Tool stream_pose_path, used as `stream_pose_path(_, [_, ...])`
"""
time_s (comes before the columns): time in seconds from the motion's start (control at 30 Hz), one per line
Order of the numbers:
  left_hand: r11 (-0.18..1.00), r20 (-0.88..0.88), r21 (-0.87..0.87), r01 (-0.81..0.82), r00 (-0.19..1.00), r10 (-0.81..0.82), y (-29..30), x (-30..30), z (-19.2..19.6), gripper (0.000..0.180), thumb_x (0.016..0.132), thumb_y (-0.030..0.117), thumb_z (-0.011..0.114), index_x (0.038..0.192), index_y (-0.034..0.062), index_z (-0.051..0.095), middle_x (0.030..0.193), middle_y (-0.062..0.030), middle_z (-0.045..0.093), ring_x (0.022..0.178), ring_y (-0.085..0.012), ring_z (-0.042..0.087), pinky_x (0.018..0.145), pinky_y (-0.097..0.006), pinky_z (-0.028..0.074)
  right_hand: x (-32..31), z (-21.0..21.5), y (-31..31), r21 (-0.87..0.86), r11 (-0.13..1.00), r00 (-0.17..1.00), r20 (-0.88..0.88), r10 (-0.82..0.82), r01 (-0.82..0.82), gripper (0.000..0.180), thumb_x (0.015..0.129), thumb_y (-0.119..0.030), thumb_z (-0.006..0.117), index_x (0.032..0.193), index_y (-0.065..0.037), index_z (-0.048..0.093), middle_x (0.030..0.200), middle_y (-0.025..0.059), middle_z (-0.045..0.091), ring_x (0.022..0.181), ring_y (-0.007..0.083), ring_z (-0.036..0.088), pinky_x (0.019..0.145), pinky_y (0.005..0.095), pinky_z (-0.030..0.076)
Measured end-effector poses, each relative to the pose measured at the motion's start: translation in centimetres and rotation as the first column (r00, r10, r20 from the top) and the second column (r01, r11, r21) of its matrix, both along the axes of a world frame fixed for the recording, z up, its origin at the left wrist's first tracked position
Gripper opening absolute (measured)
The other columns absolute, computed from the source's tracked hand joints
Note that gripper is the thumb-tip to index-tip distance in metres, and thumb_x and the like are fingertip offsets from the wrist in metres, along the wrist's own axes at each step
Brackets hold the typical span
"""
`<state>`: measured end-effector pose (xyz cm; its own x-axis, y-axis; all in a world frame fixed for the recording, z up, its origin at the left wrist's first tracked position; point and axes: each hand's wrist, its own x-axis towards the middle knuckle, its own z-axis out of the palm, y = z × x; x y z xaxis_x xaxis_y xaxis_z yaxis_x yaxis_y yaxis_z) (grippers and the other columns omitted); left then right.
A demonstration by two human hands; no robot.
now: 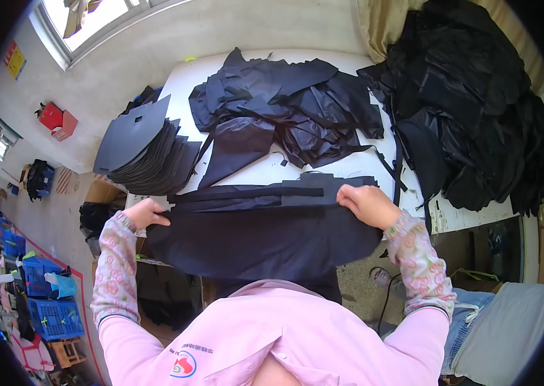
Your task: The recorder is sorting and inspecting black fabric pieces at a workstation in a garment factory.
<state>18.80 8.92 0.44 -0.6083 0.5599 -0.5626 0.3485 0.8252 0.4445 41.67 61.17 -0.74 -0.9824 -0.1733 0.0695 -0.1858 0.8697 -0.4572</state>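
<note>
A wide piece of black fabric (pixel 252 241) is stretched between my two hands and hangs over the near table edge toward my body. My left hand (pixel 146 213) pinches its left end, thumb pointing inward. At the other end my right hand (pixel 368 203) grips the fabric's upper right edge with curled fingers. Along the upper part runs a narrow black strap (pixel 246 194), lying nearly straight. Flat dark grey pieces (pixel 330 186) with stepped edges lie under or against the fabric near my right hand; I cannot tell whether they are joined to it.
On the white table (pixel 178 90) a tall stack of dark grey curved panels (pixel 137 148) stands at the left. Crumpled black fabric pieces (pixel 291 103) lie at the back middle. A large black heap (pixel 465 103) fills the right side. Blue crates (pixel 56 318) stand far left on the floor.
</note>
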Motion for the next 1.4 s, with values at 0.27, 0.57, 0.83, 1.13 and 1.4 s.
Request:
stream_pose_path(0.27, [0.997, 0.162, -0.074, -0.037, 0.986, 0.049, 5.3, -5.7, -6.4, 0.036, 0.085, 0.028, 0.076, 0.102, -0.0047, 0.072, 0.084, -0.0089, 0.073, 0.076, -0.0166, 0.065, 0.076, -0.031, 0.051, -4.1, -5.6, 2.2, 0.287, 0.941, 0.981, -0.119, -0.153, 0.181, 0.012, 0.087, -0.020, 0.065, 0.094, -0.011, 0.062, 0.087, 0.0098, 0.069, 0.086, 0.0287, 0.068, 0.074, 0.0420, 0.052])
stream_pose_path(0.57, [0.994, 0.218, -0.006, -0.106, 0.970, 0.105, 4.9, -5.7, -8.5, 0.028, 0.086, 0.021, 0.076, 0.097, -0.0040, 0.071, 0.080, -0.0023, 0.069, 0.074, -0.0138, 0.062, 0.074, -0.030, 0.050, 1.1, -8.5, -6.0, 0.330, 0.944, 1.000, -0.016, 0.001, 0.005, 0.081, 0.084, -0.062, 0.060, 0.149, -0.018, 0.040, 0.159, 0.0142, 0.028, 0.147, 0.0391, 0.021, 0.116, 0.0620, 0.016])
stream_pose_path(0.83, [0.909, 0.222, -0.023, -0.416, 0.885, 0.410, 0.7, -5.6, -7.7, 0.019, 0.086, 0.005, 0.073, 0.097, -0.0042, 0.060, 0.075, -0.0058, 0.062, 0.059, -0.0145, 0.063, 0.049, -0.028, 0.051, 0.6, -10.3, -5.9, 0.250, 0.968, 0.999, 0.034, -0.011, 0.002, 0.084, 0.087, -0.067, 0.053, 0.154, -0.021, 0.031, 0.163, 0.0124, 0.017, 0.150, 0.0396, 0.012, 0.118, 0.0619, 0.007])
stream_pose_path(1.13, [0.861, -0.195, 0.505, -0.068, 0.962, 0.190, 8.7, 3.6, 5.1, 0.019, 0.085, 0.010, 0.074, 0.100, 0.0025, 0.065, 0.073, -0.0037, 0.063, 0.058, -0.0078, 0.056, 0.051, -0.025, 0.046, -3.2, 0.9, -8.5, -0.235, 0.972, 0.995, -0.094, -0.034, 0.011, 0.070, 0.085, -0.022, 0.073, 0.147, -0.012, 0.042, 0.148, 0.0157, 0.045, 0.115, 0.0330, 0.060, 0.098, 0.0445, 0.047])
stream_pose_path(1.4, [0.714, -0.194, 0.690, 0.115, 0.980, 0.030, 16.4, 6.5, 6.6, 0.029, 0.086, 0.017, 0.074, 0.110, 0.0046, 0.062, 0.083, -0.0086, 0.066, 0.070, -0.0236, 0.063, 0.071, -0.031, 0.050, -7.9, -1.8, -16.3, -0.961, 0.275, 0.980, 0.074, 0.185, 0.021, 0.036, 0.093, 0.001, 0.060, 0.129, 0.000, 0.054, 0.096, 0.0066, 0.067, 0.075, 0.0122, 0.066, 0.072, 0.0257, 0.055])
